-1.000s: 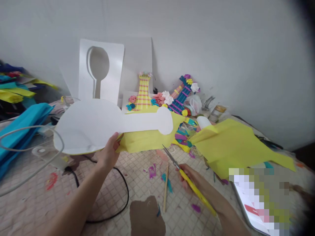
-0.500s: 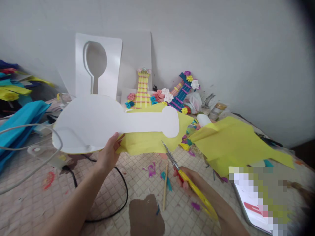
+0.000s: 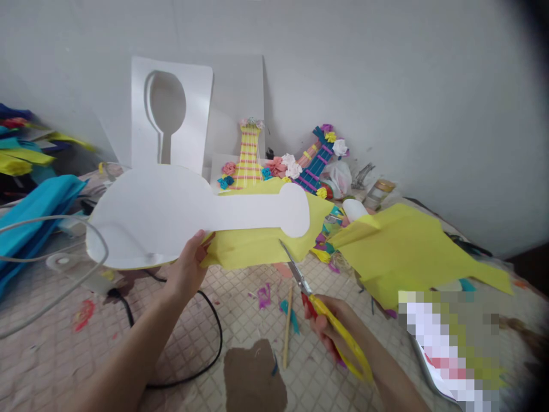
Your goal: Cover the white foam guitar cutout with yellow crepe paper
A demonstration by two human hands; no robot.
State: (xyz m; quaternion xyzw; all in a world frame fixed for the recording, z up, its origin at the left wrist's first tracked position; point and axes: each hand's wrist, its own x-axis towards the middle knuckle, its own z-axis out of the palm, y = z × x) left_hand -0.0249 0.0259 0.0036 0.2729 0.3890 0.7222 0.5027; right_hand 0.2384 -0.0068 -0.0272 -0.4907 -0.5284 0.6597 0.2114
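My left hand (image 3: 189, 264) pinches the lower edge of a white guitar-shaped cutout (image 3: 150, 217), where its round body meets the neck. Yellow paper (image 3: 249, 249) lies behind the cutout and sticks out past the neck and the rounded head. In my right hand (image 3: 328, 323) is a pair of scissors (image 3: 302, 280) with yellow and red handles. The blades point up and left, and their tips overlap the yellow paper below the cutout's head. Whether the tips touch the paper I cannot tell.
A larger yellow sheet (image 3: 412, 252) lies to the right, above a phone (image 3: 433, 360). A wooden stick (image 3: 287, 332), a brown cardboard piece (image 3: 255, 377) and a black cable (image 3: 221, 335) are in front. Decorated paper guitars (image 3: 249, 154) lean at the back. Blue paper (image 3: 38, 217) lies left.
The cutout has shifted slightly left in my left hand. The scissors in my right hand have moved up a little, their tips further over the yellow paper.
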